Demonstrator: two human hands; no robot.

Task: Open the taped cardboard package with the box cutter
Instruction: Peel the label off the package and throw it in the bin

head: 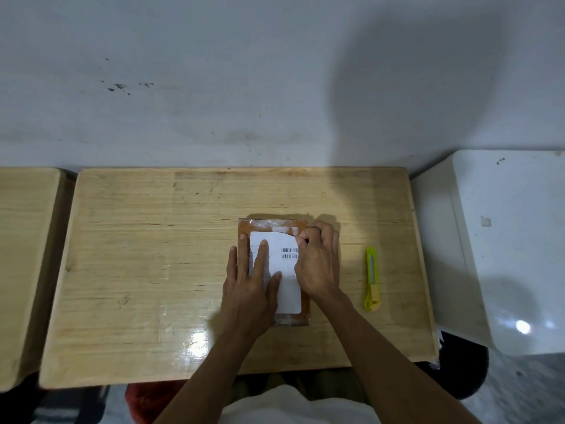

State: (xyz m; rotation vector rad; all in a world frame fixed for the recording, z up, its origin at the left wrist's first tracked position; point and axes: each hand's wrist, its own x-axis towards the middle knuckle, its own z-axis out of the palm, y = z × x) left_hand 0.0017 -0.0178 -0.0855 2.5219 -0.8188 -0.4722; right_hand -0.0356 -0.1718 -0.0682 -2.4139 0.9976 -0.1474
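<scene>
A flat brown cardboard package, wrapped in clear tape, lies on the wooden table right of centre. A white shipping label with barcodes covers most of its top. My left hand rests flat on the package's left half, fingers spread and pointing away from me. My right hand is at the label's upper right corner, fingers pinched on the lifted corner of the label. A yellow-green box cutter lies on the table to the right of the package, apart from both hands, blade end away from me.
A second wooden table stands at the left with a narrow gap between. A white plastic stool or bin sits at the right. A pale wall rises directly behind the table.
</scene>
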